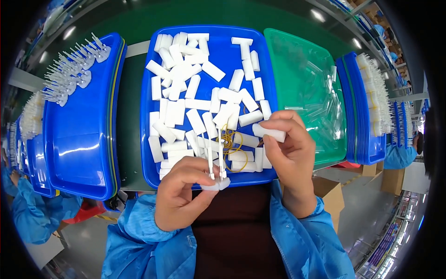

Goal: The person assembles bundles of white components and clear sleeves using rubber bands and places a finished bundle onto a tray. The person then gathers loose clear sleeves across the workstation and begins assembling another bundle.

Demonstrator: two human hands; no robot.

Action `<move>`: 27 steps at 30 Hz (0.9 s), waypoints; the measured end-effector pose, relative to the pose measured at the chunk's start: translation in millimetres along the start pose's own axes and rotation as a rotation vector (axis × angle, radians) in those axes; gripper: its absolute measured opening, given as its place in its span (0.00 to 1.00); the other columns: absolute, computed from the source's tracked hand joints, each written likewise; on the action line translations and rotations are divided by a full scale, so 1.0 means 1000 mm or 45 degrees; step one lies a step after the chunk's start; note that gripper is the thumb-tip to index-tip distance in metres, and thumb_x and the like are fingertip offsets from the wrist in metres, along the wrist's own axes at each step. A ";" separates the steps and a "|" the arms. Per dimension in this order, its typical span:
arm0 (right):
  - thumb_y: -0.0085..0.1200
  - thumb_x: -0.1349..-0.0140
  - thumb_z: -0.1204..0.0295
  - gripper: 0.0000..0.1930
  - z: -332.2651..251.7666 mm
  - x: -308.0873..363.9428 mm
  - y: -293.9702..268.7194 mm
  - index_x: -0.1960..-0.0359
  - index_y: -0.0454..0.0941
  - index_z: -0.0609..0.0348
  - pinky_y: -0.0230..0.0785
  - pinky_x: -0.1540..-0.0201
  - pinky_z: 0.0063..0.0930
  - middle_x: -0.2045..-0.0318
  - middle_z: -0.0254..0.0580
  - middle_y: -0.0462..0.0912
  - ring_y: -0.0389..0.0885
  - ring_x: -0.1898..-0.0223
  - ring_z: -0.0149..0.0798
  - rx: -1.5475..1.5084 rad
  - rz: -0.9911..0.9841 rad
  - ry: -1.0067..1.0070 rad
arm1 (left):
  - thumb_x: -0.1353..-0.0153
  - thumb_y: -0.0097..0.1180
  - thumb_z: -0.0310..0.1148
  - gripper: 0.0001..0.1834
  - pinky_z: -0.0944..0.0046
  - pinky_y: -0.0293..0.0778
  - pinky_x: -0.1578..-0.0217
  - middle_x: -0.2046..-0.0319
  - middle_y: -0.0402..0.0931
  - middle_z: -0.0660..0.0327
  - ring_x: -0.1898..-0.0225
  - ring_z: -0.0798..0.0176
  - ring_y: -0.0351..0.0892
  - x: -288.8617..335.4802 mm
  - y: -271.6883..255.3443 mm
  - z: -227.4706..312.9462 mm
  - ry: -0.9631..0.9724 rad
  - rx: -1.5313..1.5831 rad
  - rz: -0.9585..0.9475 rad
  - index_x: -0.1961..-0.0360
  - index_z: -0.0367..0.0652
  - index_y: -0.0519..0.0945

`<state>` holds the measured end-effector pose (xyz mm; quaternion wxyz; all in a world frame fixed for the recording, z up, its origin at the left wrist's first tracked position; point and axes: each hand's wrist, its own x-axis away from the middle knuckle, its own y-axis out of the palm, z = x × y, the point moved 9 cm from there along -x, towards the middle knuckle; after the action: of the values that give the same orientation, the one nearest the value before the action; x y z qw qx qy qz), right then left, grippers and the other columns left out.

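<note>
My left hand pinches the white base of a small plastic part with two thin upright stems, held above the near edge of a blue tray. Between the thumb and fingers of my right hand is a white foam block, apart from the stems and to their right. Many similar foam blocks lie loosely in the blue tray, some stacked on others. Thin yellow rubber bands rest among them, just beyond the stems.
On the right, a green tray holds clear tubes. Beyond it, stacked blue trays carry rows of white stemmed parts. Another blue tray stack stands left, with stemmed parts at its far end. A co-worker's blue sleeve shows lower left.
</note>
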<state>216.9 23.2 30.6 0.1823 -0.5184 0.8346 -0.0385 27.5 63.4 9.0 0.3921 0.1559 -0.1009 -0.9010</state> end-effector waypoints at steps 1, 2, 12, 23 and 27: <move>0.48 0.45 0.88 0.14 0.003 0.000 -0.001 0.58 0.78 0.63 0.64 0.71 0.16 0.60 0.38 0.74 0.71 0.69 0.21 -0.152 -0.006 0.039 | 0.47 0.54 0.10 0.15 0.63 0.72 0.52 0.57 0.71 0.51 0.54 0.60 0.75 0.001 0.003 0.000 -0.022 -0.046 0.000 0.62 0.39 0.73; 0.46 0.44 0.88 0.15 0.005 0.000 -0.002 0.57 0.77 0.64 0.64 0.69 0.15 0.61 0.37 0.74 0.71 0.68 0.21 -0.303 -0.013 0.076 | 0.47 0.54 0.10 0.15 0.63 0.72 0.52 0.57 0.71 0.51 0.54 0.60 0.75 0.001 0.006 0.001 -0.017 -0.053 -0.011 0.62 0.39 0.73; 0.43 0.39 0.83 0.15 0.015 0.006 0.000 0.49 0.70 0.64 0.67 0.63 0.18 0.65 0.39 0.80 0.76 0.65 0.26 -0.943 -0.014 0.269 | 0.43 0.52 0.13 0.11 0.58 0.75 0.49 0.52 0.72 0.47 0.50 0.55 0.76 0.014 0.027 -0.010 -0.147 0.360 -0.110 0.60 0.37 0.72; 0.47 0.39 0.83 0.10 0.018 0.012 0.001 0.55 0.68 0.63 0.73 0.58 0.28 0.63 0.53 0.81 0.81 0.61 0.36 -0.988 -0.008 0.265 | 0.41 0.52 0.14 0.11 0.59 0.75 0.50 0.54 0.75 0.47 0.50 0.58 0.76 0.015 0.028 -0.019 -0.176 0.412 -0.057 0.59 0.38 0.70; 0.48 0.40 0.85 0.10 0.018 0.014 0.004 0.58 0.68 0.63 0.73 0.56 0.28 0.63 0.53 0.81 0.81 0.61 0.35 -0.882 -0.031 0.269 | 0.42 0.54 0.16 0.11 0.62 0.74 0.52 0.54 0.76 0.47 0.52 0.60 0.77 0.017 0.026 -0.024 -0.204 0.413 -0.026 0.59 0.38 0.71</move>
<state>213.9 14.9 9.5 -0.0920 -0.5526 0.8060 0.1910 42.9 32.0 -8.7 0.3432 0.1458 -0.2743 -0.8864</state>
